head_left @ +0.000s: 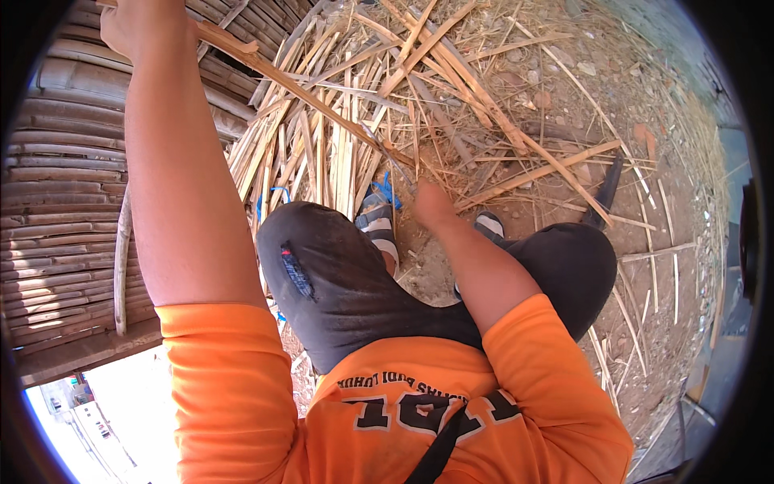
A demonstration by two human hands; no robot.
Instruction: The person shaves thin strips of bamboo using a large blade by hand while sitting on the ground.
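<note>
My left arm stretches to the upper left, where my left hand (119, 31) is closed around a long bamboo strip (300, 90). The strip slants down to the right and passes partly behind my left wrist. Its lower end lies just beyond my right hand (433, 206), between my knees. That hand is a fist around a knife whose handle the fingers hide. A thin, greyish blade (379, 143) extends up and left from the fist, meeting the strip near its lower end.
Split bamboo strips (330, 157) lie heaped ahead of my sandalled feet, with longer pieces (536, 173) crossing at right. A slatted bamboo platform (64, 210) stands at left. A dark, narrow piece (610, 189) rests near my right knee. Blue cord (389, 192) lies by my left foot.
</note>
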